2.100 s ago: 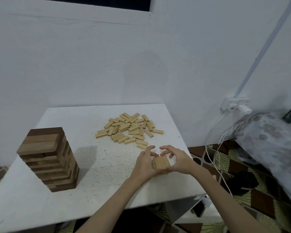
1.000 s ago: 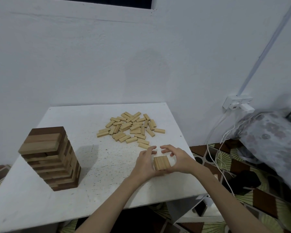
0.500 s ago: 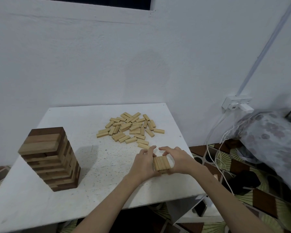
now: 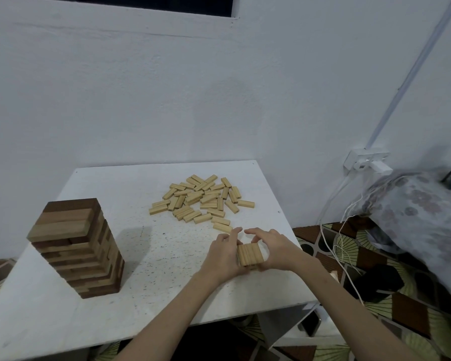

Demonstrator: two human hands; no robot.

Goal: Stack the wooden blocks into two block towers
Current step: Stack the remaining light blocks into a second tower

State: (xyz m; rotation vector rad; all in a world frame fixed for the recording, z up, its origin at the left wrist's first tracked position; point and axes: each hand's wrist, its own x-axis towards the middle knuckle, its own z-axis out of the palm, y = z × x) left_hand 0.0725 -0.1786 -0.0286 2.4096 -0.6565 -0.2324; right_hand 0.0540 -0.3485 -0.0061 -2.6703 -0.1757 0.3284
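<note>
Pale wooden blocks form a small low stack (image 4: pixel 250 254) near the right front edge of the white tabletop (image 4: pixel 167 256); its top layer shows several blocks side by side. The left hand (image 4: pixel 223 254) presses against the stack's left side with its fingers (image 4: pixel 235 233) curled up and over the far edge. The right hand (image 4: pixel 276 250) cups the stack's right side, fingers (image 4: pixel 253 233) arched over the far corner, their tips close to the left hand's but apart from them. Both hands clamp the stack between them.

Just beyond the stack lies a loose heap (image 4: pixel 203 198) of the same pale blocks, scattered flat, the nearest one just beside the left fingertips. Well to the left of the stack stands a tall tower (image 4: pixel 76 246) of mixed dark and light brown blocks, upright, casting a shadow to its right.

Right of the stack, past the tabletop's edge, white cables (image 4: pixel 333 230) hang from a wall socket (image 4: pixel 366 161) down to a patterned floor (image 4: pixel 375 295). A floral bundle of cloth (image 4: pixel 422 212) lies farther right.
</note>
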